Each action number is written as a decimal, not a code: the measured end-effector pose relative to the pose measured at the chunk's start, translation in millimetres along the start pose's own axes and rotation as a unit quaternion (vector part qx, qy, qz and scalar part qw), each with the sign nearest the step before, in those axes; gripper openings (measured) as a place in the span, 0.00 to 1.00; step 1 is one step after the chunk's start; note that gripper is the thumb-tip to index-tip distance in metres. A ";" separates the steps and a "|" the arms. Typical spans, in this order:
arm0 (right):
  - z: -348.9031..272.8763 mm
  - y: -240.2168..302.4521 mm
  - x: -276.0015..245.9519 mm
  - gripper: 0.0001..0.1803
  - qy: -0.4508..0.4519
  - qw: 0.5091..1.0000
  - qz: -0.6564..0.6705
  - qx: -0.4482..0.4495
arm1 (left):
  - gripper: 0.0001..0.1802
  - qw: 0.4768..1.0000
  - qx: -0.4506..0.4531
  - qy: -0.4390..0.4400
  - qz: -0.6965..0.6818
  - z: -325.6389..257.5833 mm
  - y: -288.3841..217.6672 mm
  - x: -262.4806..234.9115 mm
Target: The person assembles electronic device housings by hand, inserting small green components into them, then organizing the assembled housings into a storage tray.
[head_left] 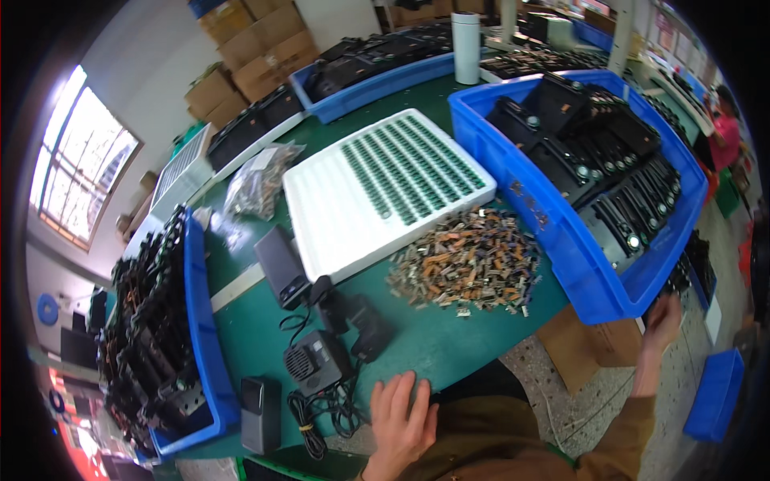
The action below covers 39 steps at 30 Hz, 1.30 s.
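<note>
My left hand [405, 421] lies on the near edge of the green table [449, 345], fingers stretched out and slightly spread, holding nothing. Just beyond it are black devices with coiled cables [321, 413]. My right hand [662, 322] is out to the right, below the near corner of a large blue bin [589, 276]; its fingers look curled, but whether they grip anything is unclear. The bin holds black plastic parts [573, 156]. A heap of small metal pieces [473, 260] lies beside a white foam tray [325, 216] with rows of small green parts [417, 164].
To the left stands another blue bin [200, 321] full of black parts. A black box [261, 413] and a dark speaker-like block [281, 264] stand near it. Farther back are a clear bag [261, 184], a white bottle [466, 48] and cartons [265, 40]. A person [724, 132] is at far right.
</note>
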State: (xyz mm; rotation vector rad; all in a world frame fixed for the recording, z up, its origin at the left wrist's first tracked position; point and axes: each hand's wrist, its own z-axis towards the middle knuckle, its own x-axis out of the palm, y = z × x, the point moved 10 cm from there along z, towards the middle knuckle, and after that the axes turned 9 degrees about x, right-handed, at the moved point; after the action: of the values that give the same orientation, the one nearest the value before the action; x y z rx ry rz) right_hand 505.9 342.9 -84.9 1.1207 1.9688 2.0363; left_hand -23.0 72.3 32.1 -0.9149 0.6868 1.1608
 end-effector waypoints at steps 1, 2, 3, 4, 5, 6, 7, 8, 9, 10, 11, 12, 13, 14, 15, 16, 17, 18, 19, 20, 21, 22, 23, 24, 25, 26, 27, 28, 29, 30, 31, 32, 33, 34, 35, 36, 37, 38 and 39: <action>6.3 -48.5 -35.8 0.06 0.040 0.995 0.023 0.083 | 0.29 1.000 -0.012 -0.005 0.008 -0.3 3.2 -1.6; 21.1 -114.1 -104.2 0.07 -0.010 0.977 0.079 0.199 | 0.28 1.000 -0.002 -0.012 -0.001 0.7 0.1 -2.0; -8.2 -164.0 -138.1 0.09 -0.159 0.922 0.091 0.340 | 0.28 1.000 0.002 -0.013 0.002 -1.1 -1.4 -3.9; -12.8 -195.2 -176.8 0.13 -0.176 0.908 0.098 0.367 | 0.28 1.000 0.003 -0.017 -0.003 1.6 -3.6 -5.2; -40.0 -215.1 -169.3 0.12 -0.198 0.886 0.081 0.411 | 0.28 1.000 -0.009 -0.017 0.011 -1.0 -1.2 -5.1; -75.7 -225.6 -153.9 0.13 -0.221 0.863 0.063 0.450 | 0.28 1.000 -0.005 -0.022 0.013 -3.6 -0.3 -4.5; -82.3 -234.2 -152.6 0.13 -0.216 0.863 0.059 0.453 | 0.28 1.000 0.004 -0.029 0.008 -3.6 -2.1 -4.8; -87.1 -249.3 -149.4 0.12 -0.177 0.863 0.045 0.472 | 0.26 0.999 0.005 -0.030 0.009 -1.6 -3.4 -4.9; -90.5 -263.4 -144.8 0.12 -0.140 0.861 0.031 0.489 | 0.26 0.999 0.002 -0.031 0.010 -3.2 -3.1 -5.3; -90.9 -275.7 -139.5 0.12 -0.136 0.861 0.030 0.490 | 0.26 0.999 0.002 -0.036 0.014 -3.6 -2.2 -5.5; -93.1 -288.2 -123.4 0.12 -0.081 0.856 0.027 0.511 | 0.25 0.999 0.003 -0.040 0.017 -3.1 -2.1 -5.5; -95.4 -296.0 -109.5 0.11 -0.026 0.848 0.025 0.529 | 0.25 0.999 0.004 -0.043 0.017 -2.0 -2.3 -5.6; -102.1 -296.1 -89.4 0.11 -0.022 0.846 0.024 0.532 | 0.25 0.999 0.000 -0.045 0.020 -3.2 -1.2 -6.5; -108.4 -287.5 -69.7 0.10 -0.056 0.852 -0.002 0.521 | 0.24 0.999 -0.004 -0.047 0.023 -4.4 -0.2 -7.5; -111.2 -277.5 -62.9 0.10 -0.091 0.857 -0.026 0.507 | 0.24 0.999 -0.005 -0.048 0.024 -4.0 -0.3 -7.8; -110.0 -275.1 -61.1 0.10 -0.088 0.857 -0.027 0.508 | 0.23 0.999 0.000 -0.045 0.020 -1.4 -1.8 -6.9; -106.6 -273.2 -55.9 0.09 -0.060 0.861 -0.016 0.505 | 0.23 0.999 0.006 -0.042 0.016 0.8 -3.5 -6.2; -104.0 -271.2 -49.4 0.09 -0.033 0.865 -0.004 0.501 | 0.23 0.999 0.006 -0.043 0.008 1.2 -4.7 -6.3; -109.0 -271.1 -42.4 0.09 -0.029 0.863 -0.007 0.505 | 0.23 0.999 0.001 -0.043 0.013 -0.6 -3.0 -6.1; -116.0 -269.6 -40.4 0.09 -0.050 0.862 -0.021 0.505 | 0.23 0.999 0.001 -0.046 0.014 -2.3 -2.0 -6.1; -120.6 -270.9 -39.5 0.09 -0.072 0.860 -0.034 0.504 | 0.23 0.999 0.002 -0.049 0.015 -3.5 -0.4 -6.1; -121.3 -271.0 -41.9 0.09 -0.072 0.861 -0.035 0.503 | 0.22 0.999 0.004 -0.051 0.013 -3.4 -1.0 -6.2; -123.6 -274.1 -47.0 0.09 -0.072 0.856 -0.037 0.511 | 0.22 0.999 0.003 -0.052 0.012 -4.0 -1.4 -6.2; -126.2 -277.1 -52.8 0.10 -0.072 0.851 -0.040 0.518 | 0.22 0.999 0.003 -0.052 0.013 -5.3 -2.0 -6.4; -126.8 -279.3 -56.2 0.10 -0.070 0.852 -0.040 0.518 | 0.22 0.998 0.003 -0.054 0.016 -5.3 -1.4 -6.7; -129.4 -282.9 -58.3 0.09 -0.054 0.848 -0.039 0.526 | 0.22 0.998 0.002 -0.056 0.017 -5.5 -0.5 -6.9; -131.7 -286.6 -60.2 0.09 -0.037 0.843 -0.038 0.535 | 0.22 0.998 0.004 -0.052 0.018 -6.0 -0.5 -6.1; -130.8 -288.9 -63.8 0.09 -0.034 0.843 -0.038 0.535 | 0.23 0.999 0.007 -0.049 0.019 -5.7 -0.5 -5.1; -129.9 -291.2 -68.2 0.10 -0.034 0.841 -0.046 0.537 | 0.23 0.998 0.005 -0.051 0.021 -5.7 -0.2 -5.6; -127.4 -294.9 -70.4 0.11 -0.035 0.839 -0.053 0.540 | 0.23 0.999 0.007 -0.050 0.016 -5.7 -1.0 -5.4; -131.3 -294.2 -60.6 0.11 -0.031 0.839 -0.054 0.541 | 0.24 0.999 0.009 -0.049 0.012 -5.9 -0.6 -4.5; -137.3 -290.9 -55.8 0.11 -0.057 0.838 -0.045 0.540 | 0.24 0.999 0.008 -0.046 0.012 -7.2 0.3 -3.2; -141.1 -289.7 -52.5 0.11 -0.084 0.837 -0.037 0.539 | 0.24 0.999 0.007 -0.048 0.015 -7.4 1.8 -3.6; -139.1 -291.2 -53.6 0.11 -0.083 0.838 -0.037 0.538 | 0.24 0.999 0.008 -0.047 0.015 -7.6 1.2 -3.8; -136.7 -295.0 -52.3 0.10 -0.055 0.837 -0.036 0.543 | 0.24 0.999 0.009 -0.046 0.014 -7.6 0.5 -4.2; -135.0 -297.4 -49.7 0.10 -0.028 0.836 -0.034 0.547 | 0.24 0.999 0.011 -0.043 0.015 -7.6 -0.4 -4.5; -139.3 -295.6 -44.0 0.10 -0.026 0.836 -0.034 0.548 | 0.24 0.999 0.011 -0.045 0.017 -8.4 -0.1 -4.5; -146.3 -289.9 -37.5 0.10 -0.038 0.837 -0.044 0.543 | 0.24 0.999 0.012 -0.044 0.018 -9.0 -0.3 -4.1; -150.4 -286.5 -34.6 0.10 -0.050 0.839 -0.053 0.539 | 0.24 0.999 0.013 -0.043 0.020 -9.6 -0.4 -3.8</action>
State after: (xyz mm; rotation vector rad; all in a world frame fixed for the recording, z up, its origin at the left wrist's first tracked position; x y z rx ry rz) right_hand 330.3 246.4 -341.2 1.1101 3.0653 0.6396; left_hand -23.6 62.1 30.8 -0.8281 0.6519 1.2171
